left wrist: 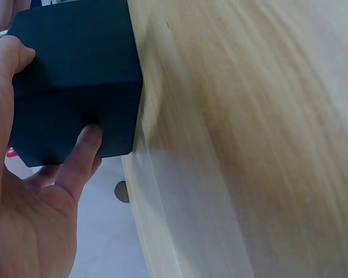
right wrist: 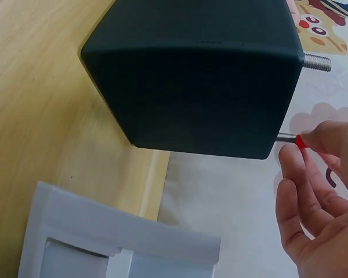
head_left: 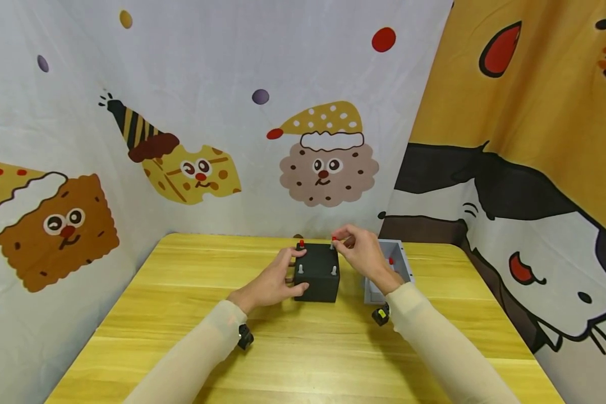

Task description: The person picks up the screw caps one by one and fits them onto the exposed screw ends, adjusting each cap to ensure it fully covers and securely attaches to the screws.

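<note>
A black box (head_left: 317, 261) with upright threaded metal studs at its top corners stands on the table. My left hand (head_left: 272, 283) grips its left side, thumb on the near face and fingers toward the far corner. A red cap (head_left: 301, 243) sits on the far left stud. My right hand (head_left: 366, 255) pinches another red cap (right wrist: 300, 141) between thumb and index finger, at the tip of the far right stud (right wrist: 286, 138). The near left stud (head_left: 300, 269) and near right stud (head_left: 334, 270) are bare.
A grey open tray (head_left: 406, 264) stands right of the box, partly hidden beneath my right forearm, with a red piece (head_left: 391, 261) inside. The wooden table (head_left: 303, 348) ends at a patterned curtain (head_left: 262, 168) behind the box.
</note>
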`<state>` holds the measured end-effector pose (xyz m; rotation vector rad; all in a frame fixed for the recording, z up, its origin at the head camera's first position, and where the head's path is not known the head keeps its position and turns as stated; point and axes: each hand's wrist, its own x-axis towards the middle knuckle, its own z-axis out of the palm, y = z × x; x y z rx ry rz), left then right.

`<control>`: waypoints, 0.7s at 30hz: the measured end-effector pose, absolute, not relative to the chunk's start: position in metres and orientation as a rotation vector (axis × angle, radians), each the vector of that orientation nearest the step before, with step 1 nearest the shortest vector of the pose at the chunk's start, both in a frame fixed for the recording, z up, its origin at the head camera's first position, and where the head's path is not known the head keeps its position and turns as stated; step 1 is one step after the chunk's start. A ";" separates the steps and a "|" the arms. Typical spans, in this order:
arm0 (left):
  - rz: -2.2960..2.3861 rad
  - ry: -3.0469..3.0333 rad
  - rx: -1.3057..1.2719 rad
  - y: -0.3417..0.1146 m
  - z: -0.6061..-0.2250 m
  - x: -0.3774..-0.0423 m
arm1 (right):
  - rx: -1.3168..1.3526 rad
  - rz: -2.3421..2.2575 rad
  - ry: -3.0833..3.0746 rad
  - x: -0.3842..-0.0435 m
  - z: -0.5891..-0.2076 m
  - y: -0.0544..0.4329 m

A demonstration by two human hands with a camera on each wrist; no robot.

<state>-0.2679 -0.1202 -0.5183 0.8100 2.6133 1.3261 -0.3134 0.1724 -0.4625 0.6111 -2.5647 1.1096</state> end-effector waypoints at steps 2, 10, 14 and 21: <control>1.315 2.620 0.817 -0.120 -0.518 -0.268 | 0.620 1.105 -2.563 -0.314 -0.463 0.172; 1.274 2.659 0.826 -0.120 -0.517 -0.267 | 0.657 1.086 -2.556 -0.314 -0.464 0.170; 1.272 2.656 0.823 -0.121 -0.518 -0.267 | 0.667 1.078 -2.559 -0.315 -0.465 0.171; 1.309 2.632 0.838 -0.121 -0.518 -0.268 | 0.683 1.058 -2.581 -0.316 -0.466 0.171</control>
